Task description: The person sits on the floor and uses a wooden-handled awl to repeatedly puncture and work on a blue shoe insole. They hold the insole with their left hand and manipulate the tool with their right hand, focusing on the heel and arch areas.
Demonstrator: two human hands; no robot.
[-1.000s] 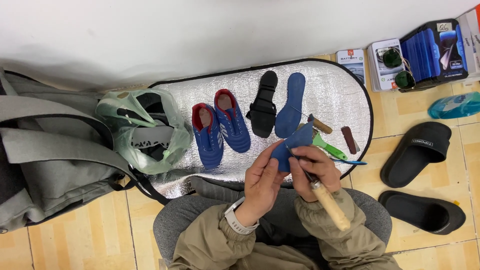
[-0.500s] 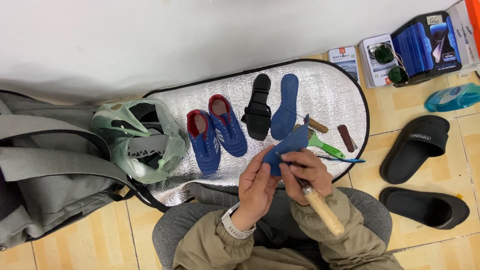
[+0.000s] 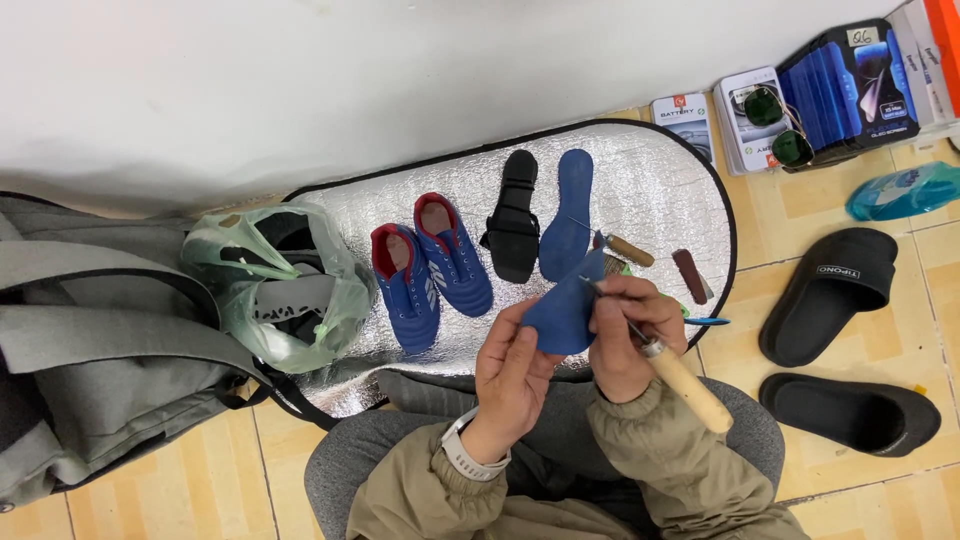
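Blue insole (image 3: 560, 312) sits pinched in the left hand (image 3: 512, 372): thumb on the near face, fingers curled behind it, toe end pointing up and to the right toward the mat.

Right hand (image 3: 625, 335) lies just beside it on the right, fingers pressed together round the awl (image 3: 672, 372). I see the metal tip meeting the insole's upper right edge; whether it has gone through I cannot tell.

Key relation: the awl's wooden handle runs down and right, away from the insole, so its long axis crosses the insole's at a slant. The tip points up and left into the blue piece. The right hand is the nearer one to the working edge; the left only steadies from below and left.

Further out, on the silver mat (image 3: 690, 170): a pair of blue shoes (image 3: 432, 268) side by side, a black sole (image 3: 514, 218) and a second blue insole (image 3: 568, 215) lying lengthwise, touching or nearly so. A small brush (image 3: 625, 248) and a brown strip (image 3: 689, 276) lie just right of my hands.

Off the mat: green bag (image 3: 275, 290) left, grey backpack (image 3: 90, 340) beyond it, black slides (image 3: 835, 295) right.
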